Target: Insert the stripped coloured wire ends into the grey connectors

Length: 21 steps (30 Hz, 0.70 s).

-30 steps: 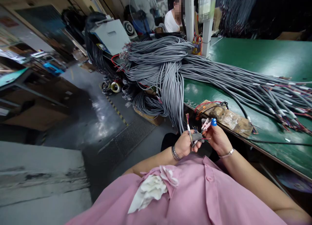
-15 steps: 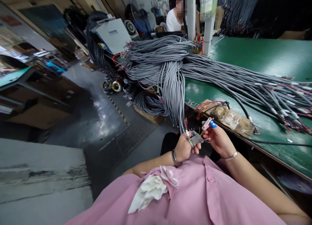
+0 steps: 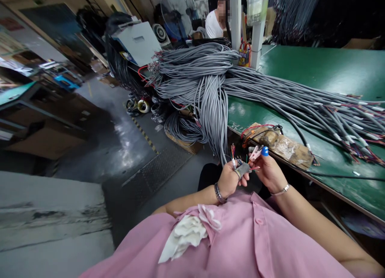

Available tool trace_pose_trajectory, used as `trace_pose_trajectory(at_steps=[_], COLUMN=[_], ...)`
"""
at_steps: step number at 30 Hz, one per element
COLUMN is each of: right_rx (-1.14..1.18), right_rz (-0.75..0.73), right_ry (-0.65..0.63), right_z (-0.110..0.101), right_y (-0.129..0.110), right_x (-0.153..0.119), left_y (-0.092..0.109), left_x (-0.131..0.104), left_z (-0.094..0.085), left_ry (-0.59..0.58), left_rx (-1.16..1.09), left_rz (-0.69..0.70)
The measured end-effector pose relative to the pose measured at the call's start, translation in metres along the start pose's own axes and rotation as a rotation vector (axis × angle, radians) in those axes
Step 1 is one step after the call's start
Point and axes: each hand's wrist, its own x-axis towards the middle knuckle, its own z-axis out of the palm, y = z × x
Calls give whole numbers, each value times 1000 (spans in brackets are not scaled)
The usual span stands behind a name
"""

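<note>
Close in front of my pink shirt, my left hand (image 3: 230, 181) is closed around the end of a grey cable (image 3: 223, 155). Thin coloured wires (image 3: 233, 150) fan out from it, and a grey wrap (image 3: 243, 169) covers my left thumb. Just to the right, my right hand (image 3: 269, 173) pinches a small pale pink tool (image 3: 255, 153) with holes in it; its exact kind is unclear. A blue cover (image 3: 264, 151) sits on a right fingertip. Orange and red wires run between the two hands, and the tool's tip lies close to them.
A thick bundle of grey cables (image 3: 213, 105) hangs over the edge of the green table (image 3: 319, 65). A taped wooden block (image 3: 285, 147) with a black cord lies at the table's near edge. A person (image 3: 214, 25) sits at the back beside a fan (image 3: 176, 13).
The pink tool has tilted and moved slightly left and down with my right hand. My left hand has shifted a little right, with the wires more upright.
</note>
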Motion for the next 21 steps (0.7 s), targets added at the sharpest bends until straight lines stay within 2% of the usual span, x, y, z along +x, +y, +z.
trace_pose_trajectory(at_steps=[4, 10, 13, 17, 21], right_rx=[5, 58, 43, -24, 11], right_rz=[-42, 56, 103, 34, 9], right_ry=[27, -68, -115, -98, -88], right_z=[1, -3, -3, -1, 1], right_y=[2, -3, -8, -11, -9], right_x=[2, -3, -5, -8, -10], left_y=[-2, -3, -2, 0, 2], left_x=[0, -7, -10, -10, -7], left_z=[-2, -7, -9, -8, -4], left_ry=[-31, -50, -9, 70, 86], left_rx=[41, 73, 63, 28, 62], left_rz=[14, 24, 25, 63, 85])
